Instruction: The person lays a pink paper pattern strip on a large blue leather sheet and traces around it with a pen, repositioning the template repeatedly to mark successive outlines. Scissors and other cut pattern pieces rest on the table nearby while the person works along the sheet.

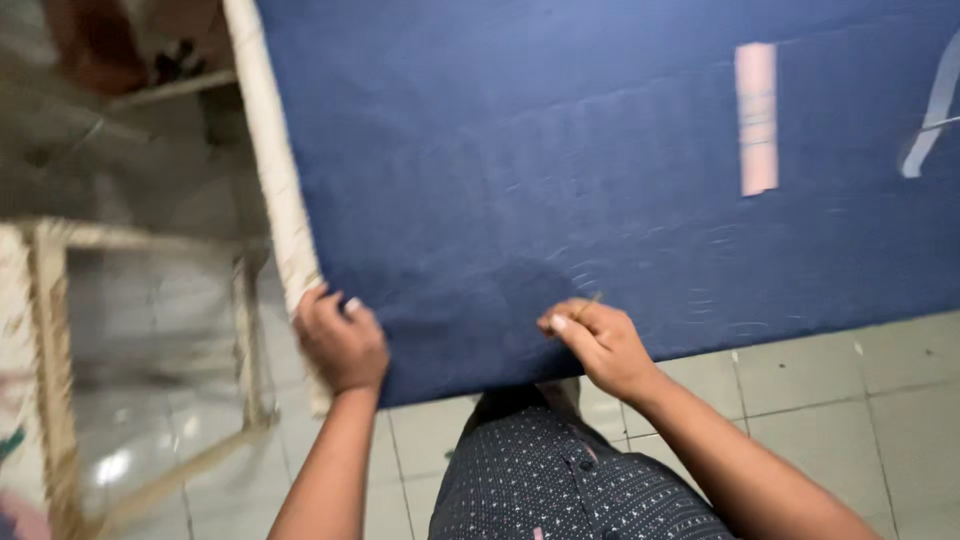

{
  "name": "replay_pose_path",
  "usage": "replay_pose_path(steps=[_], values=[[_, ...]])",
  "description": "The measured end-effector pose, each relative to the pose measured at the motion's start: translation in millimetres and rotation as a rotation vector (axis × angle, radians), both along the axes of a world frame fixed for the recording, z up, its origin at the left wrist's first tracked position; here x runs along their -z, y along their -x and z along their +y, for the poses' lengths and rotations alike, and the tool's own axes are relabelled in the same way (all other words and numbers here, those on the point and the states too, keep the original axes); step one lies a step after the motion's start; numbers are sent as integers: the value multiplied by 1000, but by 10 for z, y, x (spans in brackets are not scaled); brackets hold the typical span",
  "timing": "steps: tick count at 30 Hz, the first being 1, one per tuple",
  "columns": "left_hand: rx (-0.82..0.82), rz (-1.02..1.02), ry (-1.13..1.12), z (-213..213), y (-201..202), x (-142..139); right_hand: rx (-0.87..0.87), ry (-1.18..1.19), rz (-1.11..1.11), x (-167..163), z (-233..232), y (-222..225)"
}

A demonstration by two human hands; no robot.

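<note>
A large dark blue cloth (560,170) lies stretched over a table with a pale padded edge (275,180). My left hand (340,342) grips the cloth's near left corner, fingers curled over it. My right hand (598,345) rests on the cloth's near edge and pinches a thin pale stick-like thing (590,303), perhaps chalk or a needle; blur hides which. Faint chalk marks run across the cloth near that hand.
A pink rectangular strip (757,118) lies on the cloth at the upper right, with a pale band (930,120) at the far right. A wooden frame (60,370) stands at the left over a tiled floor (850,400).
</note>
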State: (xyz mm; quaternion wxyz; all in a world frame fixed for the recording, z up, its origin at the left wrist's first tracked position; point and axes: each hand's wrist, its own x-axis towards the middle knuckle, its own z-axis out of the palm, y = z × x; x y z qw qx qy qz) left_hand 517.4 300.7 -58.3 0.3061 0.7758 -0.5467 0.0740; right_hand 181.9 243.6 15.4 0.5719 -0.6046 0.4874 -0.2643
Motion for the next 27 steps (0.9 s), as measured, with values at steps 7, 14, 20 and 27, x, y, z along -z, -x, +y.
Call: replay_pose_path(steps=[7,14,20,27], values=[[-23,-42,-8,40,-46,160,377,-223,73,213,295,1366],[-106,-198,-53,61,31,94,623,-115,182,599,566,2499],[-96,-264,41,16,9,115,765,-22,420,585,756,3034],[-256,-322,-197,-230,597,-72,940,80,457,426,540,3586]])
